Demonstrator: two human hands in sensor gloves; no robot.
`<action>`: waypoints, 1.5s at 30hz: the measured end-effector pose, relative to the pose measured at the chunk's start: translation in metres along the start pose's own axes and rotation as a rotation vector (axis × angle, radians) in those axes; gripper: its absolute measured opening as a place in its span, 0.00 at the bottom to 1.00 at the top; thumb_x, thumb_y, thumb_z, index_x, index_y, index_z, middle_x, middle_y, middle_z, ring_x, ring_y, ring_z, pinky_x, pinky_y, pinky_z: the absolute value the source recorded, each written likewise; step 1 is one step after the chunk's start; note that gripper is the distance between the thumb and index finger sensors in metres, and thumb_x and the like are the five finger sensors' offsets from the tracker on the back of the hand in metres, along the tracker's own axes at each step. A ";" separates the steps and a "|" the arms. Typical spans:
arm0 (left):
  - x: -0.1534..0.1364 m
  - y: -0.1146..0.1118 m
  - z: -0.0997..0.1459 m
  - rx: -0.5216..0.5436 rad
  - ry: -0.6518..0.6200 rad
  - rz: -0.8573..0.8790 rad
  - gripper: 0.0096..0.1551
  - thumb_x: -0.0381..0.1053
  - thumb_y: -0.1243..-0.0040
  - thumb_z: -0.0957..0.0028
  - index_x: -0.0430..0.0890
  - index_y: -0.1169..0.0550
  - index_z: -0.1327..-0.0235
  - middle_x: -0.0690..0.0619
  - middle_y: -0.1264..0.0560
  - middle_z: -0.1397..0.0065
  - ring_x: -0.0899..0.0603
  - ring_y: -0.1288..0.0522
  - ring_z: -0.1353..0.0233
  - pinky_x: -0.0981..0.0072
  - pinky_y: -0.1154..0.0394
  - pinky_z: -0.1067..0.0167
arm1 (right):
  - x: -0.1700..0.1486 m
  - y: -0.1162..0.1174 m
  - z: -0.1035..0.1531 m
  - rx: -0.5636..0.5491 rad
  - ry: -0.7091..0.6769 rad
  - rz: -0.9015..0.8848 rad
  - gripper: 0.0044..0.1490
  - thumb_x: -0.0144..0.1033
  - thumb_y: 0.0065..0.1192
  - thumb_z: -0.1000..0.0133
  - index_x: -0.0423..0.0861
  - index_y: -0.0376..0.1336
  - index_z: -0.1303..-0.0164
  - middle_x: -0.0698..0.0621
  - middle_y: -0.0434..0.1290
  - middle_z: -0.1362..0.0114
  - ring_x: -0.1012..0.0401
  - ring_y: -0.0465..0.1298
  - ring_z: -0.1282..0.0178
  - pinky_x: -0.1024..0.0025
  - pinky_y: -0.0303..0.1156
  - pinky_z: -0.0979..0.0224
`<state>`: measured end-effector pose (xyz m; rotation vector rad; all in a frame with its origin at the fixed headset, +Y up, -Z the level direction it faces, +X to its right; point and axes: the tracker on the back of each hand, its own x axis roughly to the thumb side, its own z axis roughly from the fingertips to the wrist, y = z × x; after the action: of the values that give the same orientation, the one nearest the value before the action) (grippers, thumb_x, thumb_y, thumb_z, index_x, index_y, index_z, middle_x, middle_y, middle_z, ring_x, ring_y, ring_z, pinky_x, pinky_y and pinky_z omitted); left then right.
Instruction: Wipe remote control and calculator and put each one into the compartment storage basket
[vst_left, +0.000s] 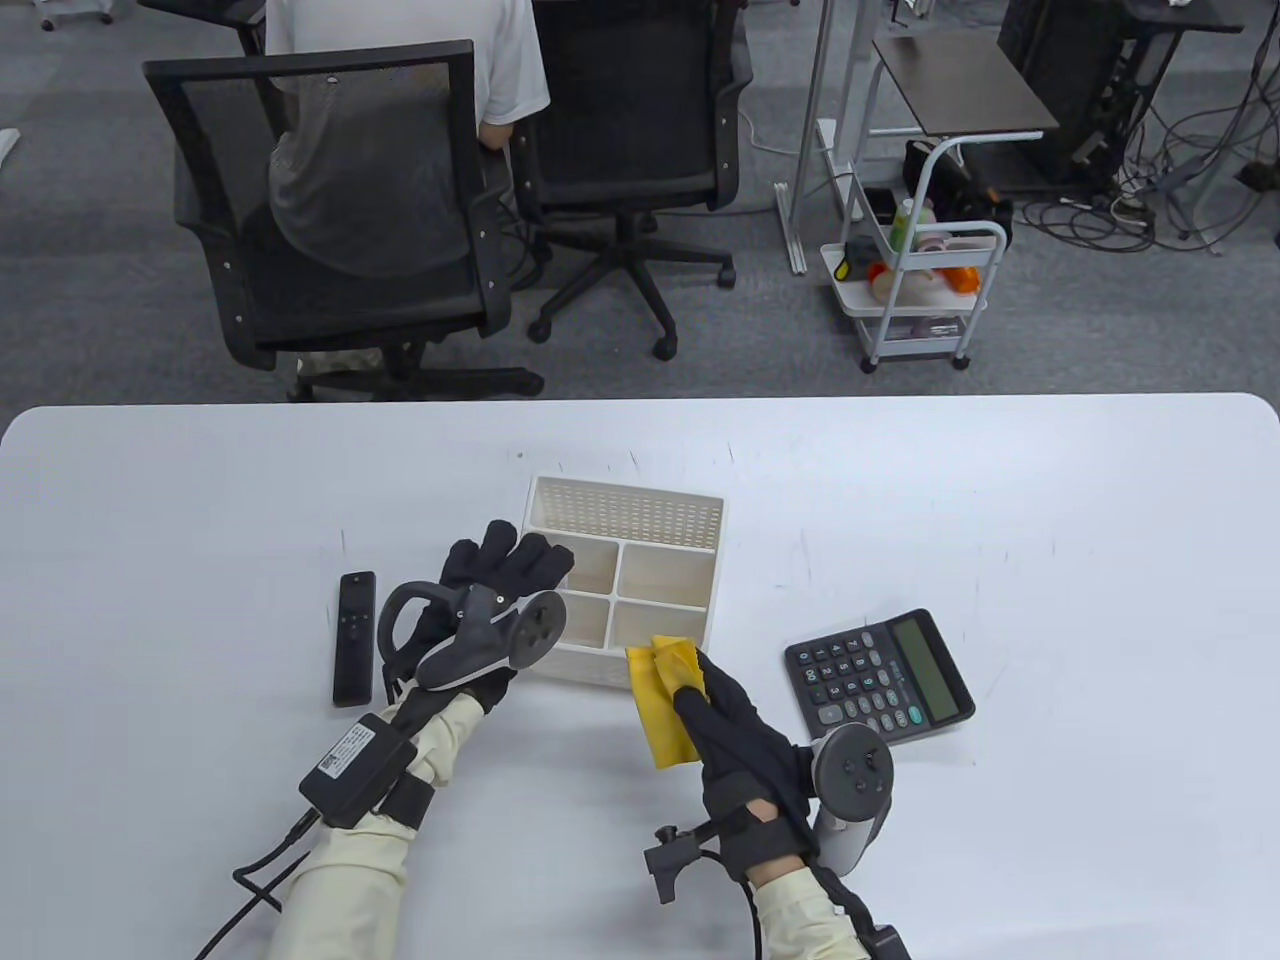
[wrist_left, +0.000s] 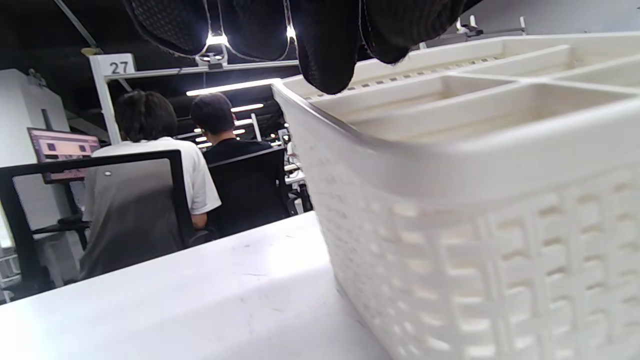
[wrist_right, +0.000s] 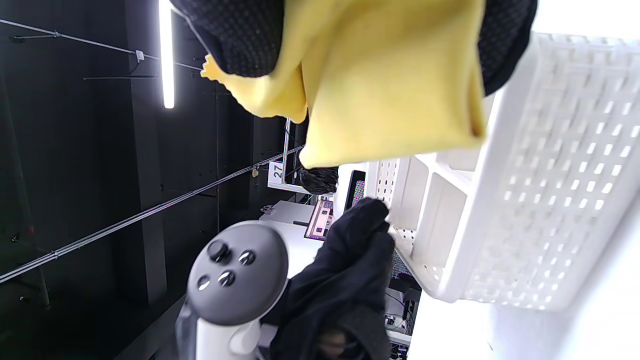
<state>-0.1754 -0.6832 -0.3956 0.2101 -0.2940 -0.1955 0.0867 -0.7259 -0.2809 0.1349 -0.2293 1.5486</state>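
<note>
The left hand rests open-fingered on the basket, steadying it mid-table; the right hand pinches the yellow cloth, ready for wiping the remote or calculator.

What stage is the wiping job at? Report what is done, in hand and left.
Done: nothing stored; the basket compartments look empty. In hand: the right hand grips the yellow cloth by the basket's near wall; the left hand rests at the basket's left rim. Left: the remote control and calculator both lie on the table, to be wiped and stored.
</note>
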 end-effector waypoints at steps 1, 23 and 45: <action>-0.004 0.001 0.002 -0.002 0.011 0.000 0.26 0.53 0.48 0.41 0.65 0.34 0.28 0.59 0.31 0.20 0.42 0.35 0.18 0.40 0.34 0.27 | 0.000 0.000 0.000 -0.001 0.000 0.000 0.32 0.30 0.60 0.40 0.29 0.63 0.28 0.32 0.76 0.33 0.50 0.82 0.44 0.45 0.73 0.39; -0.125 -0.091 0.060 -0.581 0.637 0.179 0.49 0.65 0.38 0.52 0.47 0.41 0.21 0.45 0.27 0.25 0.39 0.22 0.33 0.48 0.23 0.37 | -0.005 0.004 0.001 0.013 0.009 0.028 0.32 0.30 0.60 0.39 0.29 0.62 0.28 0.32 0.75 0.33 0.50 0.81 0.43 0.44 0.73 0.39; -0.120 -0.080 0.060 -0.470 0.631 0.287 0.26 0.54 0.43 0.47 0.48 0.29 0.36 0.52 0.17 0.42 0.51 0.14 0.52 0.59 0.16 0.54 | -0.006 0.003 0.001 0.001 0.026 0.027 0.32 0.31 0.59 0.39 0.30 0.62 0.27 0.32 0.75 0.32 0.49 0.81 0.42 0.43 0.72 0.38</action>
<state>-0.3195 -0.7442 -0.3903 -0.2395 0.3506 0.0936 0.0839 -0.7315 -0.2818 0.1128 -0.2104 1.5761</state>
